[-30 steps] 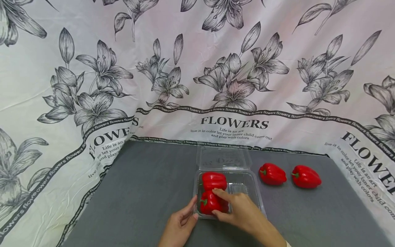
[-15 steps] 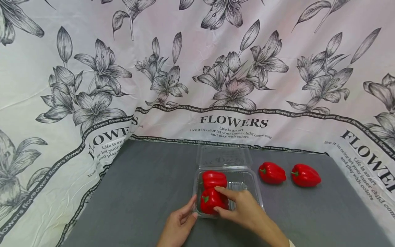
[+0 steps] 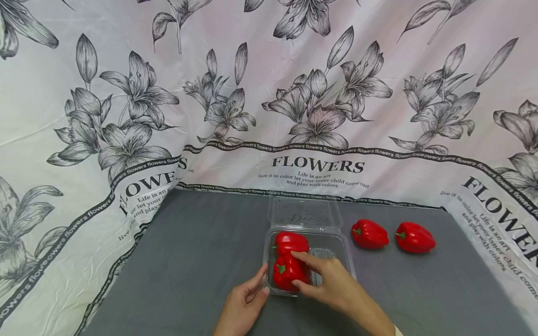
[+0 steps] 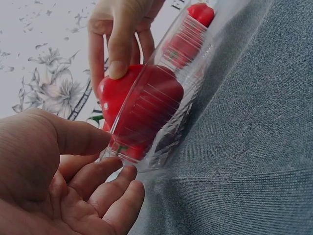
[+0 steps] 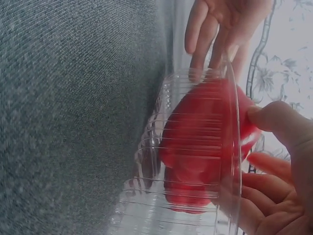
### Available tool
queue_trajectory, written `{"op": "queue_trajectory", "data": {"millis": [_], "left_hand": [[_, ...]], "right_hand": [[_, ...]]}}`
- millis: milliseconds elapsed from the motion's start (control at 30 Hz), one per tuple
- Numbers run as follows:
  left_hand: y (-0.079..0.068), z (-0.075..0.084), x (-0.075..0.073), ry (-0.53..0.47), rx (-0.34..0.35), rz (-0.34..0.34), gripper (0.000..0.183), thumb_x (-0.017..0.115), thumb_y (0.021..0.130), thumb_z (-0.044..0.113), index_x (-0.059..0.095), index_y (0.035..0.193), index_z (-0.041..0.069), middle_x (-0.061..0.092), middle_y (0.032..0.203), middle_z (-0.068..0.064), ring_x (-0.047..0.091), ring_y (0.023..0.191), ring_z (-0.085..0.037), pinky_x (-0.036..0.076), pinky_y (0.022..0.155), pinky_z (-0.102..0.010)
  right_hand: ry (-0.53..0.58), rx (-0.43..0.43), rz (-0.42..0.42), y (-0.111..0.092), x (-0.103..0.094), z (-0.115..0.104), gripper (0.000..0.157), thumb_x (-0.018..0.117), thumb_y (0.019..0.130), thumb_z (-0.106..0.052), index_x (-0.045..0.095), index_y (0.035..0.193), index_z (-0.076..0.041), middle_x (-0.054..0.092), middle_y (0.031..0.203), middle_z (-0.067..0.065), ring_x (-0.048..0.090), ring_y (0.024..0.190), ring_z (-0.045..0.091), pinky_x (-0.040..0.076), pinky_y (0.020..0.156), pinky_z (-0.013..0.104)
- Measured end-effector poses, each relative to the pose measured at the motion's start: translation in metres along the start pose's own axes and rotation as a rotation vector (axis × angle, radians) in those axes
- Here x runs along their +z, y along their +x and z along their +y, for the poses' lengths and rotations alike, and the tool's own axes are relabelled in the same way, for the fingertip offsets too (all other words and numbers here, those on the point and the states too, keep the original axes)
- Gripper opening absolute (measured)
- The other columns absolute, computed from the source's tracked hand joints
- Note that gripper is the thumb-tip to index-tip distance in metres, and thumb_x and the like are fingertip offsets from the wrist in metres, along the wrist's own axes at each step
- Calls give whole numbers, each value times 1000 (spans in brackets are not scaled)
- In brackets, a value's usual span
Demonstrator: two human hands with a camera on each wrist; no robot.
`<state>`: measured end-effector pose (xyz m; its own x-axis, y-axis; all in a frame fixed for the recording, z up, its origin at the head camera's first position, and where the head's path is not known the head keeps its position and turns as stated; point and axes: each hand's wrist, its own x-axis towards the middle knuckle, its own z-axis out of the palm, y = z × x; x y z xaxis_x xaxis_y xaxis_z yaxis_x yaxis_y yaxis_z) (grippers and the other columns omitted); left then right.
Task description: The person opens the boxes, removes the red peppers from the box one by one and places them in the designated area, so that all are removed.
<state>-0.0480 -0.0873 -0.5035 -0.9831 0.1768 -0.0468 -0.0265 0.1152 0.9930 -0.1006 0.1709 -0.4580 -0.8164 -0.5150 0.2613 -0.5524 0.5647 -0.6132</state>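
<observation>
A clear plastic clamshell box (image 3: 352,261) stands on the table with its lid tipped back. Two red bell peppers lie inside along its left side, a far bell pepper (image 3: 292,242) and a near bell pepper (image 3: 286,275) with a green stem. My right hand (image 3: 336,287) holds the near one between thumb and fingers, seen through the ribbed wall in the right wrist view. At the box's near left corner, my left hand (image 3: 245,301) pinches the rim, its thumb (image 4: 85,139) on the edge and its fingers below.
Right of the box lie two more red bell peppers, one bell pepper (image 3: 370,234) closer and another bell pepper (image 3: 415,237) farther right. The transparent lid (image 3: 305,212) leans back toward the flower-print cloth (image 3: 227,172). A grey cloth (image 3: 197,247) covers the table.
The near bell pepper has turned slightly and shifted a little under my right hand. My left hand stays at the box corner. The whole view has drifted slightly.
</observation>
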Motion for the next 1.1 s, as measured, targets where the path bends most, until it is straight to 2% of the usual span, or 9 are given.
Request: {"op": "queue_trajectory", "data": {"millis": [200, 433, 533, 600, 667, 767, 933, 1100], "left_hand": [[-1, 1, 0, 14, -7, -1, 52, 69, 105, 21, 55, 155, 12, 48, 161, -6, 50, 144, -31, 53, 105, -32], [-2, 1, -1, 15, 3, 1, 52, 68, 105, 20, 54, 155, 12, 48, 161, -8, 49, 144, -29, 52, 105, -29], [-2, 1, -1, 5, 6, 3, 52, 69, 105, 20, 55, 154, 12, 48, 161, -8, 49, 144, -30, 53, 105, -30], [-2, 0, -1, 2, 3, 4, 52, 69, 105, 20, 55, 154, 12, 48, 161, -7, 49, 144, -30, 53, 105, -31], [-2, 0, -1, 3, -5, 3, 52, 69, 105, 22, 55, 154, 13, 48, 161, -6, 48, 145, -31, 53, 105, -31], [-1, -1, 0, 6, -21, 1, 52, 69, 105, 23, 55, 154, 13, 48, 161, -4, 47, 145, -30, 52, 105, -29], [0, -2, 1, 15, -28, 4, 52, 68, 106, 25, 55, 155, 14, 49, 160, -4, 47, 145, -29, 51, 105, -25], [0, -3, 1, 27, -4, 15, 51, 69, 105, 24, 57, 154, 17, 50, 159, -6, 49, 143, -28, 52, 104, -25]], "right_hand": [[-52, -3, -3, 0, 0, -1, 59, 87, 91, -32, 68, 142, -8, 80, 113, 4, 76, 103, 15, 64, 88, 38], [-68, 53, -31, -1, 1, -4, 74, 89, 85, -46, 66, 144, -7, 76, 124, 12, 75, 112, 25, 64, 89, 42], [-85, 78, -35, 0, 1, -6, 73, 90, 84, -45, 67, 143, -8, 78, 119, 12, 76, 108, 23, 64, 88, 42], [-98, 87, -35, 1, 1, -7, 70, 90, 85, -44, 68, 141, -8, 81, 108, 8, 77, 96, 16, 65, 86, 41], [-110, 92, -34, 1, 1, -8, 69, 90, 85, -43, 69, 141, -8, 82, 98, 2, 73, 86, 9, 65, 84, 40], [-107, 97, -32, 0, 1, -8, 68, 91, 86, -41, 68, 141, -8, 80, 92, -3, 69, 81, 6, 65, 83, 40], [-99, 72, -19, 0, 0, -6, 66, 90, 87, -38, 67, 142, -8, 80, 90, -5, 75, 92, 10, 65, 83, 39], [-99, 63, -26, 1, -3, -6, 66, 89, 87, -36, 67, 142, -8, 80, 93, -3, 76, 94, 12, 65, 84, 39]]}}
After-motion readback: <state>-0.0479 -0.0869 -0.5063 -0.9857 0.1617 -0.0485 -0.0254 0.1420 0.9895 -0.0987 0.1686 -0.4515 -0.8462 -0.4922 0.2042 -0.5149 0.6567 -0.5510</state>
